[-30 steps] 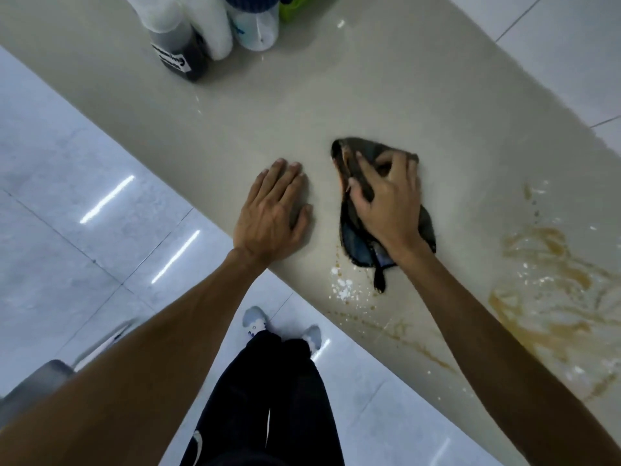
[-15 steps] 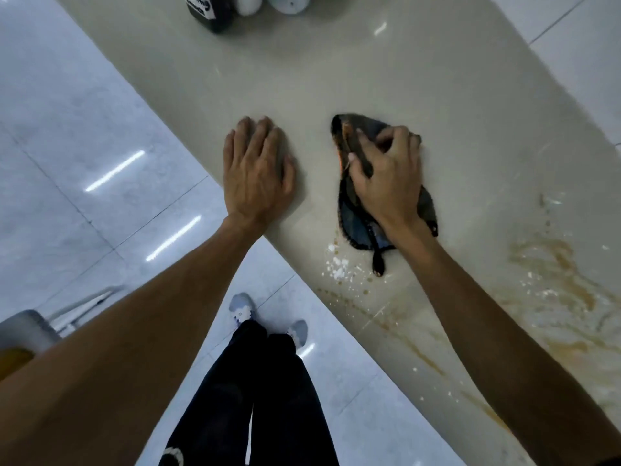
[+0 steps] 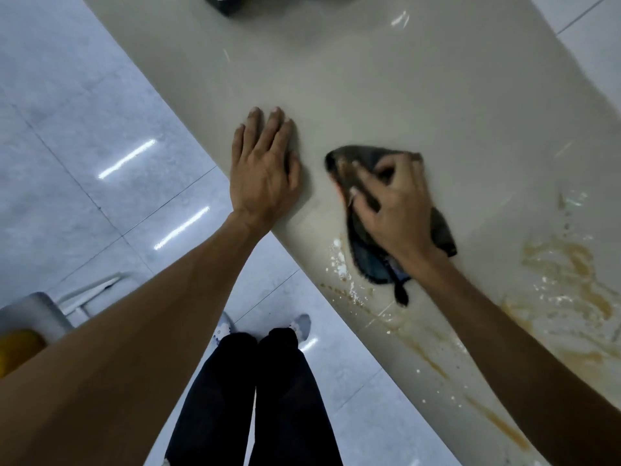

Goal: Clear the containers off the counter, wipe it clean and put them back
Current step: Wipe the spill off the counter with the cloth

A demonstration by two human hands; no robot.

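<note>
On the worktop (image 3: 420, 79) near its front edge, your right hand (image 3: 400, 210) grasps the dark cloth (image 3: 373, 267) with curled fingers, cloth's long axis running away from you, left hand (image 3: 265, 176) flat, fingers straight, label on the far container (image 3: 230, 6) unreadable.

Both forearms (image 3: 174, 331) bare right to the frame edge. Left hand (image 3: 265, 176) and right hand (image 3: 400, 210) bare too. Black trousers (image 3: 255, 398), slim cut, matte cloth, with a small white mark low on the left leg. Pale grey shoes (image 3: 300, 326), toes showing past the hems.
</note>
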